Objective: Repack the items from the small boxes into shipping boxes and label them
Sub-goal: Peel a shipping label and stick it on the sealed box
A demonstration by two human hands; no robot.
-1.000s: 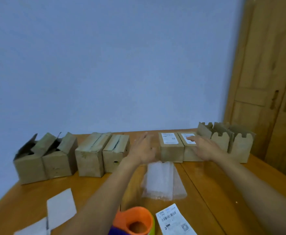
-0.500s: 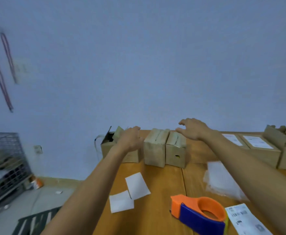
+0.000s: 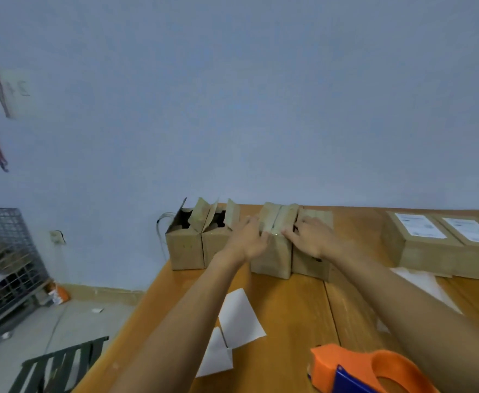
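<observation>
A plain blue-grey wall is seen behind a wooden bench [image 3: 289, 304], with small cardboard boxes lined up along its far edge. The closed box [image 3: 272, 251] near the far left corner is gripped from both sides: left hand [image 3: 246, 236] and right hand [image 3: 312, 236] are pressed against its top flaps, fingers curled. Both hands are equally close, so it's probably being opened or pulled straight back.

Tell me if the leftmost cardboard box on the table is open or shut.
Open: the leftmost box has its top flaps standing up, showing a dark interior.
</observation>
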